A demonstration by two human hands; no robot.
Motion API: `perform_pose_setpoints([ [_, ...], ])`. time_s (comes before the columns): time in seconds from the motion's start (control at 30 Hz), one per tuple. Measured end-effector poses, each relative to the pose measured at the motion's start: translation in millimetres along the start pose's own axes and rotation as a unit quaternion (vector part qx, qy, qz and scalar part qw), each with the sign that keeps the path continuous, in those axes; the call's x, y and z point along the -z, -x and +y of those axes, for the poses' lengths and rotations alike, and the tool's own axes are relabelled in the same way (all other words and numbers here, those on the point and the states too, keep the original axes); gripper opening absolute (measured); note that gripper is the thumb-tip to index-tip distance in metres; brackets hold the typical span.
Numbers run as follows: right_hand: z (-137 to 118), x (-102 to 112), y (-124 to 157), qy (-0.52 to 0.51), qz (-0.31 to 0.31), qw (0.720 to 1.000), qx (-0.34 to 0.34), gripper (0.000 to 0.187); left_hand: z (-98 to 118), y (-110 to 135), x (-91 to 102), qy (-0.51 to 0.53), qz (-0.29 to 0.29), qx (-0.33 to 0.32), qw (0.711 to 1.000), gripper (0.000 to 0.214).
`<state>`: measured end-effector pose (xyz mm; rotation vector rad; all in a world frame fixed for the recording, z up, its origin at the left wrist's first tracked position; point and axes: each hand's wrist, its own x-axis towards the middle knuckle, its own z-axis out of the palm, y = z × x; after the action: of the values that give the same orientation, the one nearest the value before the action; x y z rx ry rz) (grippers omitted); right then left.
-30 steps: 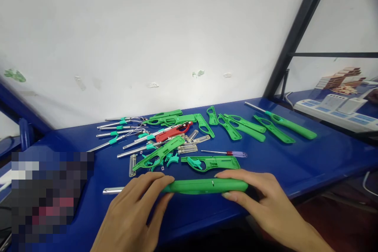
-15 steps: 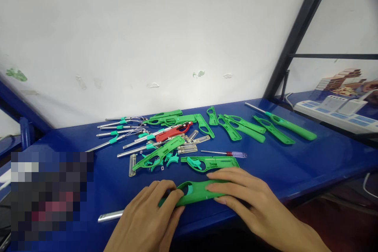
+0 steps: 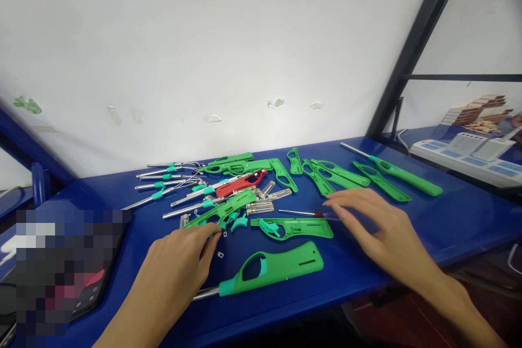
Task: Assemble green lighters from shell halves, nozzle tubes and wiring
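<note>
An assembled green gas lighter (image 3: 285,269) lies near the table's front edge, out of both hands, its metal tube partly behind my left arm. My left hand (image 3: 181,258) is closed, fingertips pinched together beside the teal triggers (image 3: 240,222); anything between them is hidden. A small metal clip (image 3: 220,255) rests just to its right. My right hand (image 3: 375,220) has fingers stretched out and thumb apart, over the handle of a screwdriver (image 3: 299,213); it does not visibly grip it. Between the hands lies an open green half shell (image 3: 304,227) with a teal trigger on it.
Metal lighter tubes with wires (image 3: 163,176), a red lighter shell (image 3: 240,185) and clear fuel tanks (image 3: 261,206) are piled at centre left. Green shells (image 3: 346,176) and another whole lighter (image 3: 408,175) lie right. A partly blurred dark device (image 3: 98,280) sits left; a power strip (image 3: 448,155) stands far right.
Both hands have let go of the green gas lighter, which now lies on the table. My left hand has moved up toward the triggers, my right hand up and right toward the screwdriver.
</note>
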<state>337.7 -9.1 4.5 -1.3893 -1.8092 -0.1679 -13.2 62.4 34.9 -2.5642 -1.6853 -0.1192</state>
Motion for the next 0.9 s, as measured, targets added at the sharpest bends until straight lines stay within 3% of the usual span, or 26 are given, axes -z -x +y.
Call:
perform_pose_setpoints([
  [0.1,22,3,-5,0.041,-0.007,0.999,-0.023,0.024,4,-5,7.9,0.001,-0.025,0.013,1.000,0.037],
  [0.23,37,4,0,0.051,-0.059,0.996,-0.037,0.028,1,0,13.8,0.001,-0.043,0.043,0.998,0.037],
  [0.47,36,3,5,0.035,-0.105,0.993,-0.039,0.028,-20,6,2.3,-0.026,-0.020,0.069,0.997,0.040],
  [0.9,31,6,3,0.027,-0.136,0.990,-0.029,0.030,-17,3,-0.3,0.004,-0.014,0.064,0.998,0.037],
])
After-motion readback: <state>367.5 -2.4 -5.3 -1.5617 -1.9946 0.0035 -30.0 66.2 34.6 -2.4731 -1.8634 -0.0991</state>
